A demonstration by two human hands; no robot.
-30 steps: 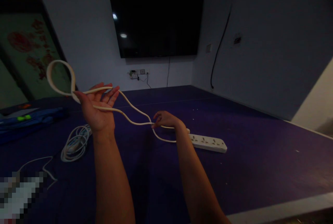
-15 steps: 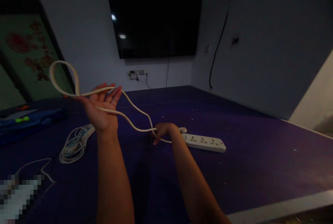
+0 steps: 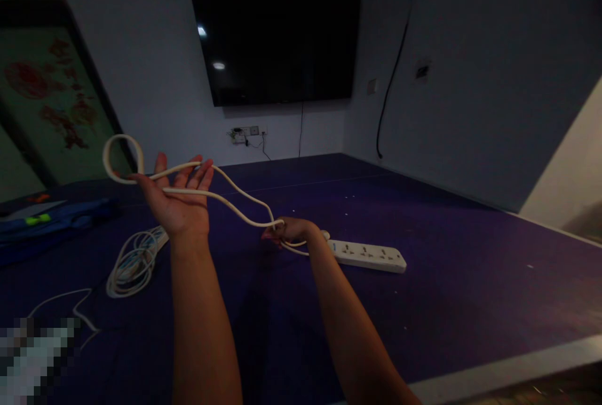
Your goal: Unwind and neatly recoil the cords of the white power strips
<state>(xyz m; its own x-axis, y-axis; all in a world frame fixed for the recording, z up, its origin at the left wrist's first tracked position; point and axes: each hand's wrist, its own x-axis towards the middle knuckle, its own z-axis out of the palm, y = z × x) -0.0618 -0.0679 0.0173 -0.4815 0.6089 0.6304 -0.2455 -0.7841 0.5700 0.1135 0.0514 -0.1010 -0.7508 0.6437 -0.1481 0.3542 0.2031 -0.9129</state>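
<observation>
Two bare hands share one white power cord (image 3: 207, 193), which runs through the air between their fingers. The left hand (image 3: 176, 209) is turned palm up, its fingers spread wide and apart from one another; two strands of the cord lie across them and the palm, and a rounded loop stands up just beyond the thumb. Both strands slope down from these fingers to the right hand (image 3: 294, 228), where they meet. Here the fingers are bent, with the cord turning over them; their tips are dark and blurred, so whether they pinch it cannot be told.

Just to the right of the right fingers, past the wrist, a white power strip (image 3: 369, 256) lies on the purple surface (image 3: 446, 292), its sockets facing up. Close to its near-wrist end sits a rounded white piece (image 3: 325, 236), partly hidden. From the right fingers, more cord trails low toward that end.

Below and left of the left fingers lies a coiled white cable (image 3: 126, 276); farther left of them is a blue cloth (image 3: 89, 210). Well beyond both sets of fingers, a black flat-screen television (image 3: 277, 47) hangs on the wall, above a row of wall outlets (image 3: 254, 131).
</observation>
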